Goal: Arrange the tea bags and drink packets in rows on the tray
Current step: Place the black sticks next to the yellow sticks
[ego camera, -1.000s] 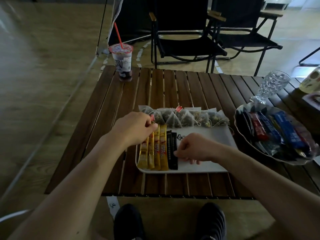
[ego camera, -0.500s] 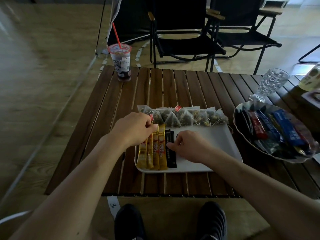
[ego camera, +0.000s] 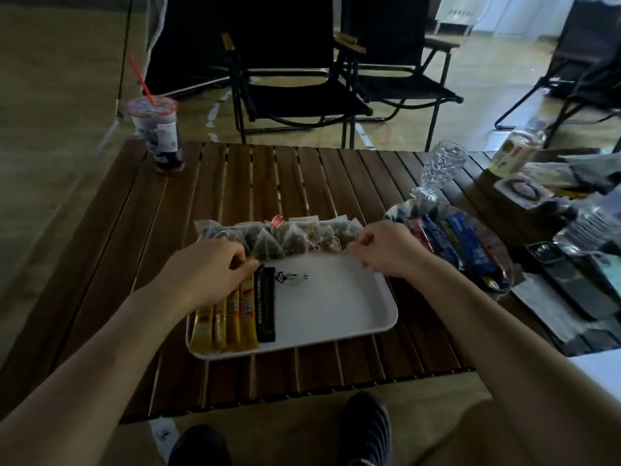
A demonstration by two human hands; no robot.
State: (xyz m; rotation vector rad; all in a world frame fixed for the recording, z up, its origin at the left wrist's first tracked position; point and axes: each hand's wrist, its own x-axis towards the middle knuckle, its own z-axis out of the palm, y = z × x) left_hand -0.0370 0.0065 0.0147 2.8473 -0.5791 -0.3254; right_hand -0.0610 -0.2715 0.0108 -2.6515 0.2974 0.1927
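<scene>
Head view: the right hand (ego camera: 383, 250), moved from the black packets (ego camera: 265, 304) to the right end of the tea bags (ego camera: 289, 240) lining the far side of the tray (ego camera: 336, 307), is curled, its hold indiscernible, while the gold packets (ego camera: 232, 317) stay pinched by the left hand (ego camera: 208, 274), suggesting the tea-bag row is tidied next.
</scene>
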